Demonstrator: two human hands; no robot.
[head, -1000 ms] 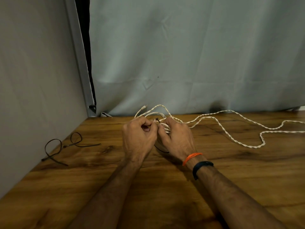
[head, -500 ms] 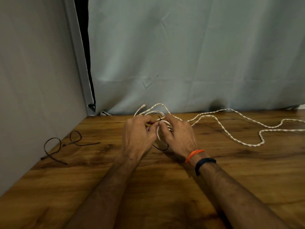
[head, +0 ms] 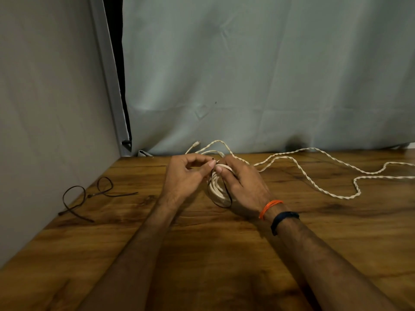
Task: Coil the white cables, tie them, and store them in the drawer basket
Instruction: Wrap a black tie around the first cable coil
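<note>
**Your hands met over the coil, tie end between the fingertips**

The coiled white cable stood on the counter between your hands, its loop running toward you. Your right hand gripped the coil; your left hand pinched the black tie at the top. The uncoiled twisted cable trailed away right, nearer your right hand.

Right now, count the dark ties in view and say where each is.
3, it seems: one tie looped around the white coil between the hands, and two spare ties lying tangled on the table near the left wall. Others may be hidden.
</note>
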